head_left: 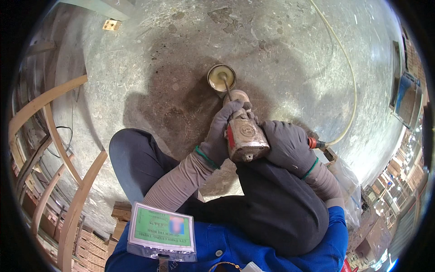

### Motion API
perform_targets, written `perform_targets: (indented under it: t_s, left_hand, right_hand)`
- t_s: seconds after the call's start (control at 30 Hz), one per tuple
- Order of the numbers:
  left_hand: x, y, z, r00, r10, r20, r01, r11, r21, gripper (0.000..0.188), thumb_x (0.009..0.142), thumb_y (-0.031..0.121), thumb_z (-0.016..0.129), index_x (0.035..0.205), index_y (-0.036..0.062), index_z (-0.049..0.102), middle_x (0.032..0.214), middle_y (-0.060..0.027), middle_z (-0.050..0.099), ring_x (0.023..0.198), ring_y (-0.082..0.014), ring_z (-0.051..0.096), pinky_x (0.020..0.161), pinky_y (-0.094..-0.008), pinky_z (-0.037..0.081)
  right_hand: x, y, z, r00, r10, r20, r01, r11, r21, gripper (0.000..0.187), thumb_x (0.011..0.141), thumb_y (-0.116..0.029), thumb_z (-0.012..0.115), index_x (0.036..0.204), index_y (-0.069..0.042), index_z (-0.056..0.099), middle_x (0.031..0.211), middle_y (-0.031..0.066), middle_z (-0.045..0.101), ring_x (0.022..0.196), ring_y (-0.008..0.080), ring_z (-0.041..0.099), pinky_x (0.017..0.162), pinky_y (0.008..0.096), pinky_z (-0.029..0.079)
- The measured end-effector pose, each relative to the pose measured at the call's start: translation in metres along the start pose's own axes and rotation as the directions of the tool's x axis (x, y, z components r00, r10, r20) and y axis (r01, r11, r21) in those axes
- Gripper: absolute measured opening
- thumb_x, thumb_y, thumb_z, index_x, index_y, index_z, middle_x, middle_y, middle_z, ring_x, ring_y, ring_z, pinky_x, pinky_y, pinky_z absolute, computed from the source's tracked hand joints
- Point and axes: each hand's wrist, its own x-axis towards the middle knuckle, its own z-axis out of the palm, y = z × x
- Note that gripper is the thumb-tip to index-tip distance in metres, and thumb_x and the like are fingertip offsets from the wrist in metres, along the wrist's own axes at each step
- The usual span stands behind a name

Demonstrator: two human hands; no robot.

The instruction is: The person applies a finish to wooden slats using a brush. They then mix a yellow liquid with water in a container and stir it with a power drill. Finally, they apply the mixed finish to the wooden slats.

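Note:
A worn metal air tool (247, 136) with a red side rests near my raised knee, its front pointing away from me. My left hand (222, 127), in a grey glove, is closed around its front left side. Closed on the tool's right side is my gloved right hand (290, 146), beside the red hose coupling (315, 143). A thin rod (227, 89) runs from near my left thumb into a small round can (209, 80) of cream-coloured liquid on the floor. Where the rod's near end is held or fixed is hidden.
A pale air hose (351, 72) curves over the stained concrete floor (181, 54) at right. Curved wooden pieces (54, 97) stand at left. A small wood block (111, 25) lies far left. Clear plastic (351, 190) sits by my right elbow, and a green badge (161, 229) hangs at my chest.

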Motion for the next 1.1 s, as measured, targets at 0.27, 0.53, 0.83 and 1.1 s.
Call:
perform_targets:
  t_s: [0.27, 0.53, 0.83, 1.1]
  left_hand:
    - [0.001, -0.006, -0.002, 0.999, -0.03, 0.019, 0.032, 0.996, -0.085, 0.03, 0.091, 0.029, 0.057, 0.107, 0.0042, 0.051, 0.091, -0.0085, 0.056, 0.086, -0.0191, 0.059, 0.083, -0.0326, 0.052]
    - [0.005, -0.006, -0.007, 0.999, -0.036, -0.009, 0.036, 0.997, -0.07, 0.03, 0.09, 0.027, 0.058, 0.108, 0.0037, 0.05, 0.091, -0.0083, 0.056, 0.086, -0.0189, 0.059, 0.081, -0.033, 0.053]
    - [0.004, -0.004, -0.014, 0.999, -0.027, 0.016, 0.029, 0.996, -0.083, 0.027, 0.093, 0.026, 0.055, 0.105, 0.0029, 0.053, 0.09, -0.008, 0.056, 0.084, -0.0176, 0.06, 0.079, -0.0314, 0.053]
    - [0.0, -0.004, -0.009, 0.999, 0.018, -0.035, -0.02, 0.998, -0.055, 0.029, 0.093, 0.027, 0.054, 0.108, 0.0015, 0.053, 0.09, -0.0082, 0.056, 0.084, -0.0185, 0.06, 0.08, -0.0317, 0.053]
  right_hand:
    - [-0.003, -0.001, -0.009, 0.999, -0.035, 0.041, 0.036, 0.999, -0.021, 0.051, 0.078, -0.032, 0.06, 0.12, -0.004, 0.052, 0.077, 0.0117, 0.063, 0.071, 0.0284, 0.065, 0.059, 0.0397, 0.05]
    - [0.001, 0.001, -0.008, 0.996, -0.022, 0.085, 0.024, 0.999, -0.026, 0.055, 0.077, -0.038, 0.063, 0.118, -0.003, 0.052, 0.077, 0.0125, 0.063, 0.071, 0.0282, 0.066, 0.059, 0.0396, 0.05]
    - [0.003, -0.002, -0.008, 0.997, -0.015, 0.077, 0.012, 0.999, 0.036, 0.049, 0.073, -0.038, 0.066, 0.111, -0.009, 0.053, 0.087, 0.0127, 0.064, 0.078, 0.0301, 0.065, 0.065, 0.0407, 0.049]
    - [0.003, -0.002, -0.008, 0.994, -0.047, 0.099, 0.047, 0.999, -0.002, 0.075, 0.077, -0.039, 0.063, 0.14, -0.01, 0.036, 0.093, 0.0127, 0.065, 0.079, 0.0289, 0.067, 0.065, 0.0391, 0.052]
